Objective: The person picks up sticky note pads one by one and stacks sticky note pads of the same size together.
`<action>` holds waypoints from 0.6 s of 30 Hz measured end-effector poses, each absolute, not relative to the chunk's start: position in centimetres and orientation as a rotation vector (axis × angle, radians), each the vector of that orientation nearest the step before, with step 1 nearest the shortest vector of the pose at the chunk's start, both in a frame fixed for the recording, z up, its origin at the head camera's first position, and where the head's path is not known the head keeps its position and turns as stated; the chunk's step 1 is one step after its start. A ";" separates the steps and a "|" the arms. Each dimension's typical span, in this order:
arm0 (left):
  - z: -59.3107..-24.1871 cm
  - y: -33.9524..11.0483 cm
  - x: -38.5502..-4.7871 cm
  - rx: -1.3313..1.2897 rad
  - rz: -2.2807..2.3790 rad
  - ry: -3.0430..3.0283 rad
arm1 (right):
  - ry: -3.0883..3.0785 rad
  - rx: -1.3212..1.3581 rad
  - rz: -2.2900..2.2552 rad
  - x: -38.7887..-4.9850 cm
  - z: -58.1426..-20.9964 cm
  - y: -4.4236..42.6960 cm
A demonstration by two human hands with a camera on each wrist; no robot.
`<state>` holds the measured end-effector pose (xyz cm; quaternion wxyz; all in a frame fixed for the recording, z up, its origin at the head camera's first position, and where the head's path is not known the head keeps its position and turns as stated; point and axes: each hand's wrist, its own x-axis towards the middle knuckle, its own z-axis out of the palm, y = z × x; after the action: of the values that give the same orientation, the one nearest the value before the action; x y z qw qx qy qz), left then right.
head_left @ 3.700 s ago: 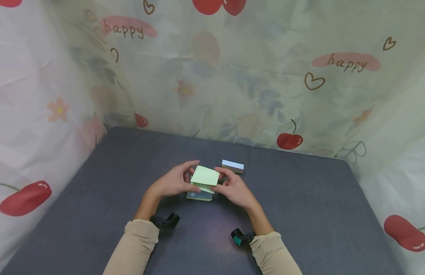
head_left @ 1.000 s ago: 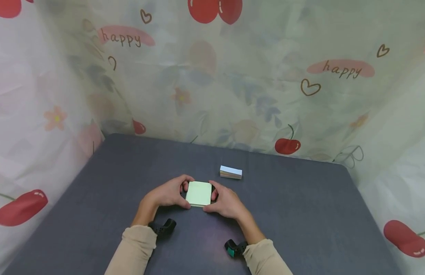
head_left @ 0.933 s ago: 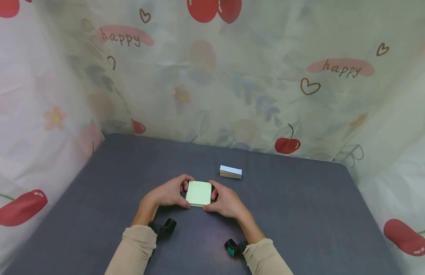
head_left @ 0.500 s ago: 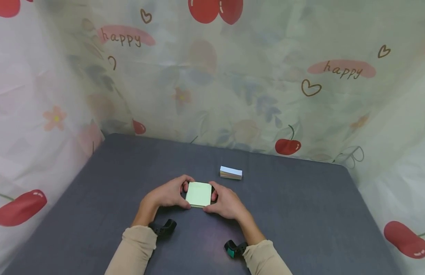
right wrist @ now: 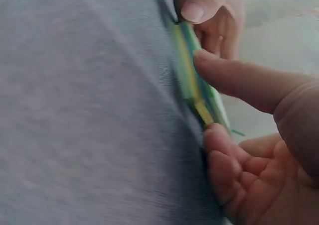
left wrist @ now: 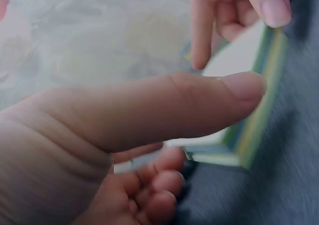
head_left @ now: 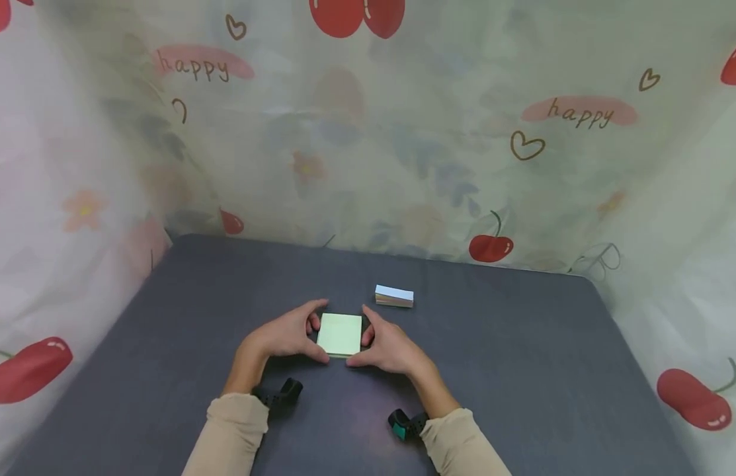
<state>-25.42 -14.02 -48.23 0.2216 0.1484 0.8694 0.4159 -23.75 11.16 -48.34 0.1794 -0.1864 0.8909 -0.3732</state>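
Observation:
A square stack of sticky notes (head_left: 340,334), pale green on top with blue, yellow and green layers along its edge, lies on the dark table in the head view. My left hand (head_left: 289,330) is around its left side, thumb by the near edge and index finger extended just off the far corner. On the right side my right hand (head_left: 391,347) mirrors this, index finger apart from the stack and thumb near the front corner. In the right wrist view the curled lower fingers (right wrist: 222,153) are close to the stack's corner; blur hides whether they touch.
Farther back, just right of the stack, lies a narrow white-topped block of paper slips (head_left: 394,296). A dark grey cloth covers the table (head_left: 522,370). Printed curtains (head_left: 403,132) hang along the back and sides.
Earlier, both hands held a lifted, tilted green pad above another layer; it was then lowered and squared on the stack. Since half a second ago the index fingers have spread away from its far corners.

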 end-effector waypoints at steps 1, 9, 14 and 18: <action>-48.0 -14.0 -25.5 0.401 1.145 2.412 | 2.499 -0.521 -1.077 -23.8 -48.1 11.3; -45.9 -13.7 -26.7 0.437 1.115 2.571 | 2.536 -0.546 -1.131 -24.2 -46.1 12.6; -43.9 -12.7 -27.3 0.417 1.240 2.680 | 2.747 -0.495 -1.141 -24.6 -44.1 13.7; -42.0 -11.4 -27.9 0.484 1.314 2.793 | 2.998 -0.497 -1.077 -25.2 -42.9 14.6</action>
<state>-27.88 -11.37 -41.98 0.0088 0.1551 0.8939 0.4205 -25.17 14.64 -42.87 -0.0411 -0.1539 0.9291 -0.3337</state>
